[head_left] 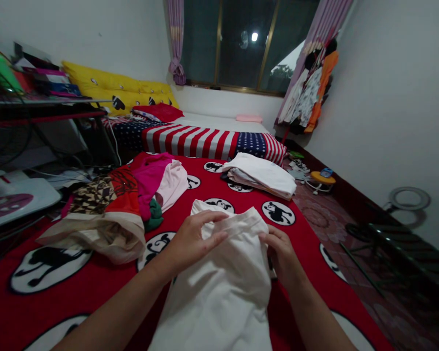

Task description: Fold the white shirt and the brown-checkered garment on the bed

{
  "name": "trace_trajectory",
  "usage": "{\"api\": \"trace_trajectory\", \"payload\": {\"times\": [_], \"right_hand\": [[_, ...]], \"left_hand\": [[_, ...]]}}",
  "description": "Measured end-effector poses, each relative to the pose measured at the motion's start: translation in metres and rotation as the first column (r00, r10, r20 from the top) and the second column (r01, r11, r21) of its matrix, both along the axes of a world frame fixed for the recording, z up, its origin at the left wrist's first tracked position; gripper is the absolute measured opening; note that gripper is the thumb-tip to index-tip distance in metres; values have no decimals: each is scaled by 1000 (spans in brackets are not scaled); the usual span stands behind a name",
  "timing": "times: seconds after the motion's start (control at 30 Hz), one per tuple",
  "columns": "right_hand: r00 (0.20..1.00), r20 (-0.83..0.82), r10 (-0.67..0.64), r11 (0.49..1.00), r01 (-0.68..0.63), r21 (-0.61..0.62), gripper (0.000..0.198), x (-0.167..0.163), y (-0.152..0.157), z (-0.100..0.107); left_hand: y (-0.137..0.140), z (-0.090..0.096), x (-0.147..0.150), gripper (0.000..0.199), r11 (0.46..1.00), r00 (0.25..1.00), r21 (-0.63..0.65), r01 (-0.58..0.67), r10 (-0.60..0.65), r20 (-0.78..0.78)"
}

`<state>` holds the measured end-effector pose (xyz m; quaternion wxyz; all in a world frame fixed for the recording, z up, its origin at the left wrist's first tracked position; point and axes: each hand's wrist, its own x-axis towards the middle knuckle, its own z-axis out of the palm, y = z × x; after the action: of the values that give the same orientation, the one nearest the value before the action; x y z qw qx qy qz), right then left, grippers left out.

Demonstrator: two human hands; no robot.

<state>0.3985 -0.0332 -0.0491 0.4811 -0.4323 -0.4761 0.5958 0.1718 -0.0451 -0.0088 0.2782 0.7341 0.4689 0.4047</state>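
Note:
A cream-white garment [223,287] lies spread on the red bed cover [102,282] in front of me, running from the lower edge of the view up to the middle. My left hand [193,239] pinches a fold at its far left end. My right hand [281,253] grips the far right edge of the same garment.
A heap of mixed clothes [131,195] in pink, red, brown and beige lies to the left. A folded white stack [263,175] sits further back on the bed. Beyond are a striped flag-pattern cover [205,139], yellow pillows [124,90], a desk at left and hanging clothes [310,92] by the window.

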Motion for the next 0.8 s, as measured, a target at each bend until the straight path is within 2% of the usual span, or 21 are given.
{"api": "trace_trajectory", "payload": {"times": [0.1,0.17,0.33,0.47,0.53,0.6,0.67,0.7,0.73,0.8], "right_hand": [[990,88,-110,977,124,-174,26,8,10,-10],[972,200,-126,965,166,-201,30,12,16,-15],[902,397,-169,973,216,-78,46,19,23,-26],[896,405,-181,983,175,54,47,18,26,-32],[905,393,-160,986,130,102,44,18,25,-33],[905,392,-164,983,116,143,42,17,24,-32],[905,383,-185,978,131,164,39,17,22,-29],[910,364,-199,976,153,153,37,16,21,-28],[923,323,-211,976,182,118,36,16,21,-26],[962,161,-222,974,225,-4,34,15,22,-25]], "left_hand": [[19,-22,-12,42,982,978,-19,-189,187,-95],[29,-36,-20,49,961,957,-80,-265,252,-142],[35,-52,-29,47,916,897,-138,-377,324,-301],[33,-54,-29,39,887,844,-139,-441,356,-401],[32,-55,-27,36,897,861,-133,-422,350,-369],[32,-56,-24,30,922,919,-145,-358,321,-227],[32,-55,-20,26,945,959,-191,-265,279,53],[33,-53,-18,27,951,935,-228,-210,264,237],[33,-51,-17,32,951,868,-273,-148,257,425],[33,-45,-17,46,938,635,-347,6,265,726]]}}
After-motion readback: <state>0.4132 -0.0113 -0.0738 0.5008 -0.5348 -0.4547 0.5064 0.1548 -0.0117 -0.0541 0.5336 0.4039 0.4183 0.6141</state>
